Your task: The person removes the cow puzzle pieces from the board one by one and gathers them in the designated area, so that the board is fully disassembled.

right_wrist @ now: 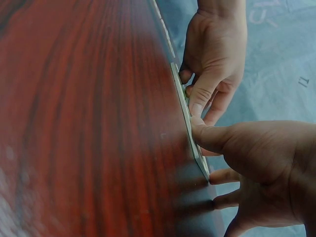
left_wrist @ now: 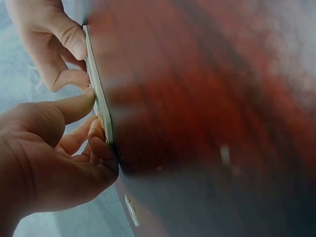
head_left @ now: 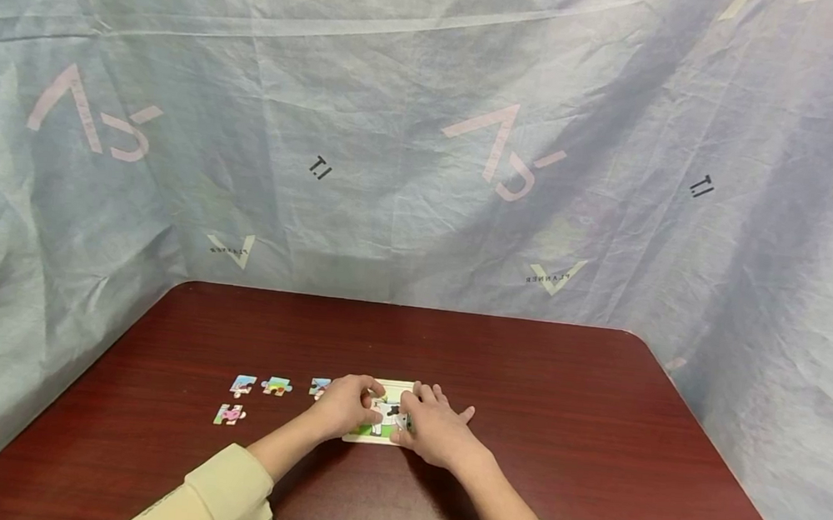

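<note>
Shows white-and-green picture [head_left: 385, 415] inside pale-rimmed puzzle board [head_left: 372, 440]. Touched by left hand [head_left: 345, 406] and right hand [head_left: 439, 431]; cannot tell whether grasping.

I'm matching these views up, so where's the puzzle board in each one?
Head: puzzle board, lower centre, partly covered by left hand and right hand.
Left wrist: board, edge-on, left of centre.
Right wrist: board, edge-on, just right of centre.
Shared landmark: the left hand, at the board each time.

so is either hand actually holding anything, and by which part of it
It cannot be told: the left hand and right hand both have fingers at the puzzle board, but they hide whether either grips anything there.
</note>
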The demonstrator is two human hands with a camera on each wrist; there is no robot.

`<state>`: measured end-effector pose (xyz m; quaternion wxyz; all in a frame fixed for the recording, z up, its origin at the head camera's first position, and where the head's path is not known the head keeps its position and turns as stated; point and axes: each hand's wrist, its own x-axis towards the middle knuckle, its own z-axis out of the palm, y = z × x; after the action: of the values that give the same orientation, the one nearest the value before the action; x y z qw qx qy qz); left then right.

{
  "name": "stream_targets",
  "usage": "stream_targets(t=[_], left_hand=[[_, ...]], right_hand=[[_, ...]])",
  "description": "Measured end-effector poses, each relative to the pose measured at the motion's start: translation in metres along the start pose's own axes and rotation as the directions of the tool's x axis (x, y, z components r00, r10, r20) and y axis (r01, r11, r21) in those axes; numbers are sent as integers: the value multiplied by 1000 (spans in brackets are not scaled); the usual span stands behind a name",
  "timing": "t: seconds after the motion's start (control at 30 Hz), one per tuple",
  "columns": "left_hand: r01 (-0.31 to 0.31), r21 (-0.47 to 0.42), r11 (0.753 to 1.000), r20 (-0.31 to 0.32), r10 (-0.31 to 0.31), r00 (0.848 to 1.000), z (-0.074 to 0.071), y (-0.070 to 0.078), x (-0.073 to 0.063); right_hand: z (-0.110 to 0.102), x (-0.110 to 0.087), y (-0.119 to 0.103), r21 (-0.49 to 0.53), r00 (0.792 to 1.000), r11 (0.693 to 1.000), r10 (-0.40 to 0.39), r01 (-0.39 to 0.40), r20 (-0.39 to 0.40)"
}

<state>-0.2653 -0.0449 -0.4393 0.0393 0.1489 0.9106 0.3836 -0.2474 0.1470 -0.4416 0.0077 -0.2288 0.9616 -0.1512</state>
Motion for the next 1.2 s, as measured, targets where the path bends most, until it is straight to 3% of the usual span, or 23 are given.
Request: stream_targets(t=[0.4, 0.63, 0.93, 1.2], left_hand=[[-14, 34, 999, 6, 14, 1000, 2, 1, 2], [13, 13, 1000, 8, -13, 1000, 1, 2, 1], [25, 25, 999, -17, -25, 1000, 1, 4, 0], [-27, 10, 1000, -77, 27, 997, 0, 3, 0]], right_hand=[[1, 1, 0, -11, 1000, 1000, 22, -22, 9], [1, 2, 0, -12, 1000, 1000, 21, -21, 13], [0, 2, 0, -10, 1000, 1000, 21, -21, 15], [2, 1, 1, -6, 1000, 1000, 13, -13, 5]])
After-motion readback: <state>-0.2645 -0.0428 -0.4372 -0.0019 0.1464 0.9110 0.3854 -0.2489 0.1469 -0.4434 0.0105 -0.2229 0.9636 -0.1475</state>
